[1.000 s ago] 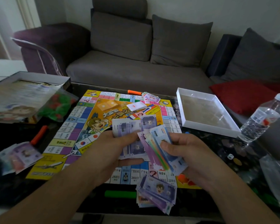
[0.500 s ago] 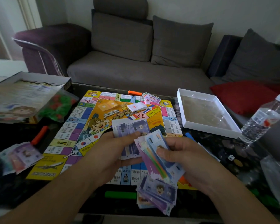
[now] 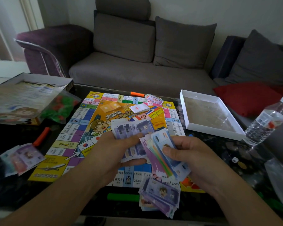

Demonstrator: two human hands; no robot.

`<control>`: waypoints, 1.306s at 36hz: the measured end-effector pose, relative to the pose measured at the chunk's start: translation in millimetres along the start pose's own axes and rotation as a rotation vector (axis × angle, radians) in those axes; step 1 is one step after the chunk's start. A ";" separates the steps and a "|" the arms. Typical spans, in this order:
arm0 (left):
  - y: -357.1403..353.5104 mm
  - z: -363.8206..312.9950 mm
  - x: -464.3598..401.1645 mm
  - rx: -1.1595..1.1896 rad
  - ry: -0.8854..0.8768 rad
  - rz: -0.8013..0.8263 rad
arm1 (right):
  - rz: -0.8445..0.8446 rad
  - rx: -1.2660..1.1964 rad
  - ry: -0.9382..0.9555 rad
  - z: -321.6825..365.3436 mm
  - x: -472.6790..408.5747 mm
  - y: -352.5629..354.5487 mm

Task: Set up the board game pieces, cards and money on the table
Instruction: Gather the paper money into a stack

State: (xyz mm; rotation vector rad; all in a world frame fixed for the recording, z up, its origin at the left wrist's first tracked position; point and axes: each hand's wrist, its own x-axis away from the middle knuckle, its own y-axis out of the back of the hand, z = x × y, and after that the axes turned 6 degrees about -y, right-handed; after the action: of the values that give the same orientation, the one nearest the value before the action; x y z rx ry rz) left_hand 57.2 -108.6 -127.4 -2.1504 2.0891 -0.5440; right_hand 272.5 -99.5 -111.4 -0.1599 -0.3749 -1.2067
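The yellow game board lies open on the dark table. Over its near edge my left hand grips a fan of purple play-money notes. My right hand grips a mixed stack of coloured notes, its thumb on the top blue note. More money lies in a pile at the near edge, a pile at the left and a small pile at the board's far edge. A white card deck rests on the board.
A bag of red and green pieces lies by the box lid at left. A white tray and water bottle stand at right, with a die nearby. Orange and green sticks lie around the board.
Both hands stay over the board's near edge. The purple fan in my left hand has spread slightly, and the notes in my right hand have shifted a little under the thumb.
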 end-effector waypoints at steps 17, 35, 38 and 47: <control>-0.4 -2.0 -2.2 0.030 0.029 -0.045 | -0.017 -0.019 -0.009 -0.6 -1.0 0.7; 2.1 2.8 -9.2 0.051 -0.018 -0.080 | -0.183 -0.139 -0.002 -3.4 -7.0 -7.8; 3.8 0.5 -15.4 0.028 -0.018 -0.080 | -0.220 -0.162 -0.004 -0.8 -9.9 -6.3; 21.5 -25.2 -55.3 -0.010 0.100 -0.117 | -0.386 -0.132 -0.101 36.3 -90.2 38.8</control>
State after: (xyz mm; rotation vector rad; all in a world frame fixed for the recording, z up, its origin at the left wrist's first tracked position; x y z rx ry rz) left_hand 29.0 -51.1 -120.9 -2.3080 2.0272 -0.6678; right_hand 274.1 5.1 -107.7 -0.2719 -0.4264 -1.6098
